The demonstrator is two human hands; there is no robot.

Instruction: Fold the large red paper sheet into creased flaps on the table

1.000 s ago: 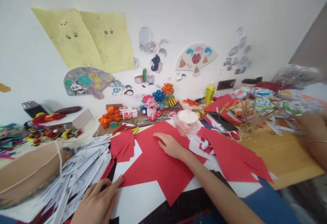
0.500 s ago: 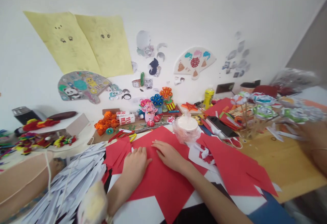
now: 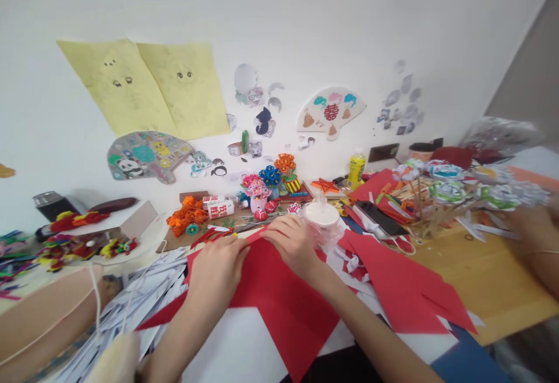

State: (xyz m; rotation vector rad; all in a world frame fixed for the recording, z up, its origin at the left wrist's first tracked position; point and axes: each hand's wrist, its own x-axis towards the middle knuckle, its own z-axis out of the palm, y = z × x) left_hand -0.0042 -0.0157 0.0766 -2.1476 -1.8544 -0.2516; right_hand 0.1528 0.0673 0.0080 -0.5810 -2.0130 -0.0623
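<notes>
A large sheet of red paper [image 3: 286, 313] is raised at its far edge in front of me. My left hand [image 3: 220, 266] pinches that edge on the left, thumb against fingers. Close beside it, my right hand [image 3: 290, 246] grips the same edge with bent fingers. The paper's near end hangs down in a point over white sheets [image 3: 231, 342]. Just past my right hand stands a white-lidded cup wrapped in clear plastic [image 3: 322, 217]. More red paper [image 3: 406, 284], cut into pointed shapes, lies to the right.
White paper strips [image 3: 148, 295] are heaped at left. Behind stand pipe-cleaner flowers [image 3: 257, 188], orange flowers [image 3: 186, 217] and a yellow bottle [image 3: 356, 169]. A black phone [image 3: 379, 217] lies at right, near paper flowers on sticks [image 3: 448, 191]. Another person's hand [image 3: 535, 234] is at far right.
Both hands have gone from resting on the red paper to holding its far edge, which is now lifted. The view has shifted slightly.
</notes>
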